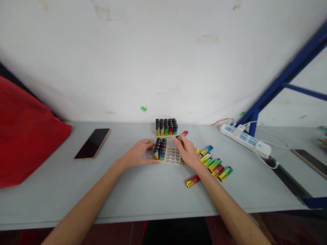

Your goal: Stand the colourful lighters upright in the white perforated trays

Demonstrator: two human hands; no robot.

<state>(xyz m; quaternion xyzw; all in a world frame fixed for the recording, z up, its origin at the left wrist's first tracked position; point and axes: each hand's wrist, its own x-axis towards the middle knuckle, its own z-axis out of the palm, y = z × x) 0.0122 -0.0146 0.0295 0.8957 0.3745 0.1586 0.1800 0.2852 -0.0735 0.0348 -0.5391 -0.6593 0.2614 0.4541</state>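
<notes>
A pale tray (173,155) with round slots stands mid-table, its left columns filled with several upright lighters (160,149). My left hand (141,152) is curved round the tray's left side, fingers and thumb against the lighters and the tray edge. Above the tray's right side, my right hand (187,150) pinches a lighter (180,139) with a dark top. Several colourful lighters (214,165) lie loose to the right of the tray, some partly hidden by my right hand and forearm.
Behind the tray, a full block of upright lighters (166,127) stands near the wall. A phone (93,143) and red cloth (28,132) are at left. On the right are a white power strip (245,139) with cables, a blue metal frame (281,76) and another phone (311,162).
</notes>
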